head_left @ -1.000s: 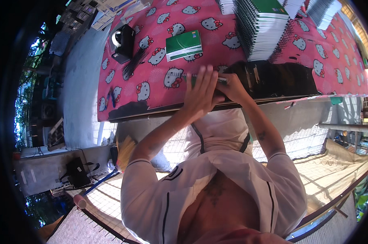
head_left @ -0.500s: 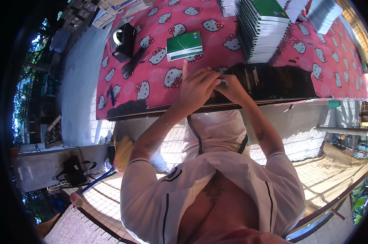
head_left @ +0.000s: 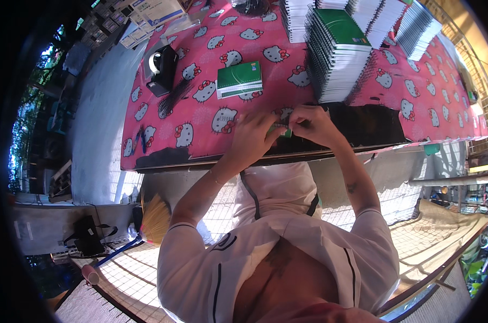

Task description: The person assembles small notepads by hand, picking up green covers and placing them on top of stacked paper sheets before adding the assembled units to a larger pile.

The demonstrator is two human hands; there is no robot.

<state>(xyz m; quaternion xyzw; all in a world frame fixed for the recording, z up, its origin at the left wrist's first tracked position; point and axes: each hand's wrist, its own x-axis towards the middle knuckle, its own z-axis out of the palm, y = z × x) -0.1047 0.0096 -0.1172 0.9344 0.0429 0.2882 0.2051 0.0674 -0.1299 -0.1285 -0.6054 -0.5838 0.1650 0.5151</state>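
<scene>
At the table's near edge both my hands work close together over a small green-covered booklet (head_left: 285, 131), mostly hidden beneath the fingers. My left hand (head_left: 253, 134) is closed on its left side, thumb lying across the green cover. At its right end my right hand (head_left: 315, 125) is pinched; whatever lies between those fingertips is too small to make out. Just beyond sits a short stack of green-covered booklets (head_left: 239, 79). Farther right rises a tall stack of spiral-bound notebooks (head_left: 338, 59), a green cover on top.
A black tape dispenser (head_left: 162, 70) stands at the left, with dark wire coils (head_left: 172, 102) beside it. A blue-handled tool (head_left: 142, 139) lies near the left edge. More spiral notebooks (head_left: 416, 32) fill the far right. A broom (head_left: 157, 218) is below the table.
My hands have drawn apart from their overlapped position, and the left index finger no longer points forward. Green cover now shows between them. The whole view has shifted slightly.
</scene>
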